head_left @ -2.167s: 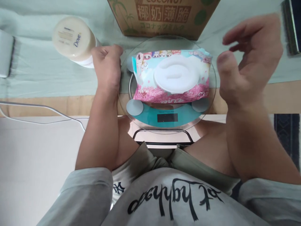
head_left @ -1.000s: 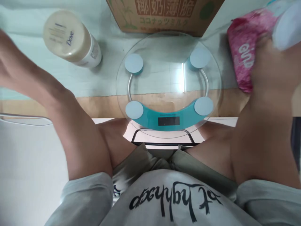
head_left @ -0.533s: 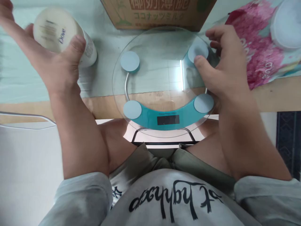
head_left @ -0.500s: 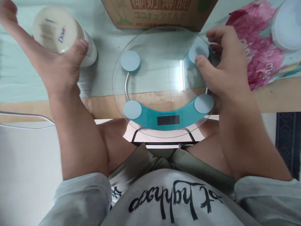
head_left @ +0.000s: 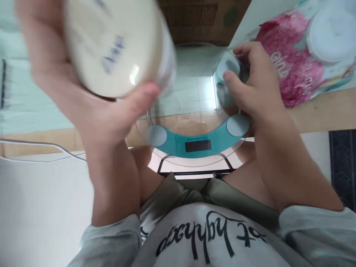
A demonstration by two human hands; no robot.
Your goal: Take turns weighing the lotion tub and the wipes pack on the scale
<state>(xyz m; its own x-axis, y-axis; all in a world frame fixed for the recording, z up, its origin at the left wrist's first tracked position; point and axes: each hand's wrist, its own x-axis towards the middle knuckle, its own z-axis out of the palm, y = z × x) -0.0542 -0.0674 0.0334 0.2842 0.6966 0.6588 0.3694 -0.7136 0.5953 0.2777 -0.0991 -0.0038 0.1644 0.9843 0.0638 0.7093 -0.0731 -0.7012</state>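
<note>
My left hand is wrapped round a cream-coloured Dove jar, raised off the table and blurred by motion, with its wide Dove-marked end facing me. The jar hides the left part of a round glass bathroom scale, which has a turquoise band, a dark blank display and pale round pads. At the scale's right side, my right hand holds the rim, its thumb over the upper right pad and its fingers curled at the edge. The scale's near edge juts over the table's front edge.
A brown cardboard box stands behind the scale. To the right lies a pink floral bag with a white round lid on it. A white cable runs along the front left, and a pale green cloth covers the table.
My left hand has taken hold of the Dove jar and lifted it up and to the right, over the scale's left part. My right hand stays at the scale's right rim.
</note>
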